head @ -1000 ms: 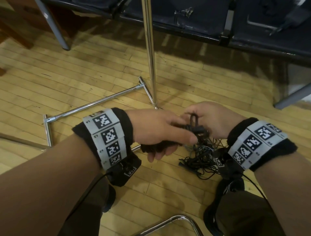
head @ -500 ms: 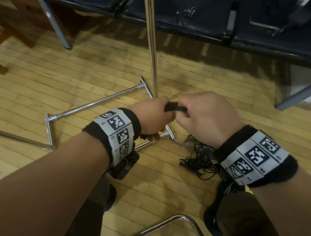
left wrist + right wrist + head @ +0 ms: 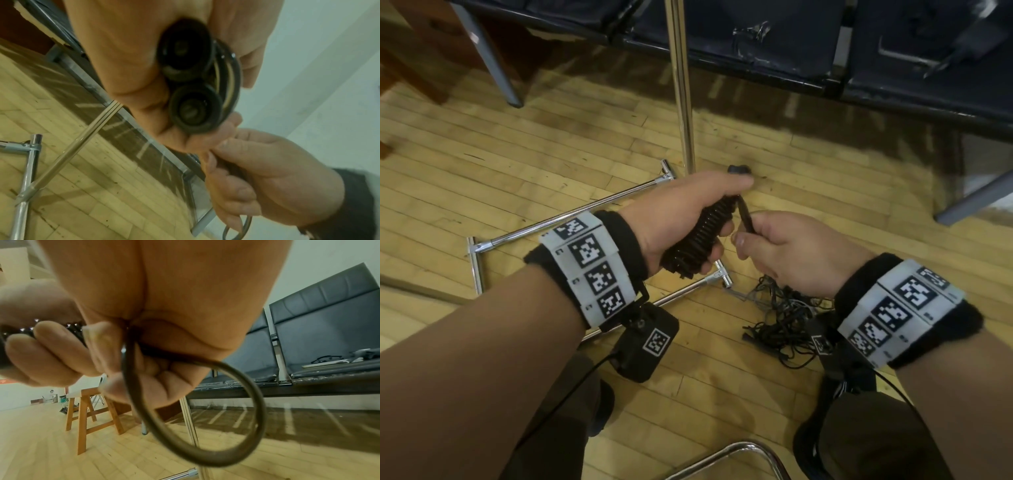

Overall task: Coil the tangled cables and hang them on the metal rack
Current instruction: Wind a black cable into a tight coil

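Observation:
My left hand (image 3: 709, 219) grips a black spiral cable (image 3: 698, 236) bunched into a thick bundle; its ring-shaped turns (image 3: 193, 107) show end-on in the left wrist view. Just to its right, my right hand (image 3: 753, 233) pinches the straight end of this cable (image 3: 744, 219), and a loop of it (image 3: 195, 402) hangs below the curled fingers. A tangle of thin black cables (image 3: 780, 318) lies on the wooden floor under my right wrist. The metal rack's chrome pole (image 3: 681, 85) rises behind my hands, with its base frame (image 3: 571, 214) on the floor.
A row of black bench seats (image 3: 893, 68) stands at the back, with a grey leg (image 3: 496, 68) at the left. A curved chrome tube (image 3: 739, 452) sits near the bottom edge. A wooden stool (image 3: 90, 418) stands farther off.
My hands have drawn a little apart. The left hand has turned so that the bunched spiral cable shows in its grip. The right hand now holds the cable's straight end beside it.

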`<state>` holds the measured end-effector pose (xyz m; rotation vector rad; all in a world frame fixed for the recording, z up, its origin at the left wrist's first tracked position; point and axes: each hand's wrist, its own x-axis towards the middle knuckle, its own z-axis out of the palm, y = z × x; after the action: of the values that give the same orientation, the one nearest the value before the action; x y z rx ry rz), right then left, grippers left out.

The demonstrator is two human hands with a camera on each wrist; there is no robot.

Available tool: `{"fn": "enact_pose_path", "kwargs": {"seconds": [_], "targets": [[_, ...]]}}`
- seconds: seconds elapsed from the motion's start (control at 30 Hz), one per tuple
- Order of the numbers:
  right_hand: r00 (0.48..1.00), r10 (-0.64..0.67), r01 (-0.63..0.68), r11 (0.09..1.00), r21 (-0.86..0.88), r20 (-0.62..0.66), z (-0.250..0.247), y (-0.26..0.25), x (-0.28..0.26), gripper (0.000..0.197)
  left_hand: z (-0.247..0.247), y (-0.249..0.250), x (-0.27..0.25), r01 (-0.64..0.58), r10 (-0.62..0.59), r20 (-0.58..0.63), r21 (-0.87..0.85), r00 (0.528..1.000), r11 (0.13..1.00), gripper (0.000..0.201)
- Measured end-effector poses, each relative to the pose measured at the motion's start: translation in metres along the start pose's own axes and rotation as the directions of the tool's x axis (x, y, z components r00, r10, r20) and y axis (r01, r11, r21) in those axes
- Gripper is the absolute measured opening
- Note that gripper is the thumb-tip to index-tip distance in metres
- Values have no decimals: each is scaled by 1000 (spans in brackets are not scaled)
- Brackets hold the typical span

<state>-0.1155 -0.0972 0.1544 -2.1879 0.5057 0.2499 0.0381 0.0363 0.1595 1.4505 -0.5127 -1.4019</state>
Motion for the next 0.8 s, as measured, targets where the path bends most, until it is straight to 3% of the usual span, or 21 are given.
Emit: {"fn": "enact_pose_path", "kwargs": {"seconds": [0.1,0.23,0.33,0.4,0.5,0.53,0.63,0.73,0.8], "targets": [[998,7,-8,1000,13,67,3,-1,2,25,4,-4,1,-52,52,0,26,999,998,42],[982,55,-47,998,-46,183,2,2,3,31,4,-5,-1,-62,60,114,10,992,998,30],[978,103,-103,995,-9,179,1,6,5,28,9,-7,-2,-45,24,178,112,984,993,24],[978,124,-111,990,-82,170,0,7,7,29,14,-8,-3,13,-68,243,223,968,975,26],[977,157,-91,918,-386,143,-3,10,15,10,23,-11,-4,48,-227,302,502,926,864,31],[978,176,-105,881,-461,112,-3,9,17,12,26,-14,-4,38,-265,309,583,913,811,29],[983,176,-117,803,-585,45,0,-3,22,9,38,-23,-5,57,-373,260,750,890,659,39],[995,97,-80,731,-678,-14,3,-15,23,21,41,-26,-2,92,-384,135,850,914,519,46],[998,34,-64,725,-685,-57,2,-23,18,24,39,-27,2,123,-318,63,837,946,533,31]]}}
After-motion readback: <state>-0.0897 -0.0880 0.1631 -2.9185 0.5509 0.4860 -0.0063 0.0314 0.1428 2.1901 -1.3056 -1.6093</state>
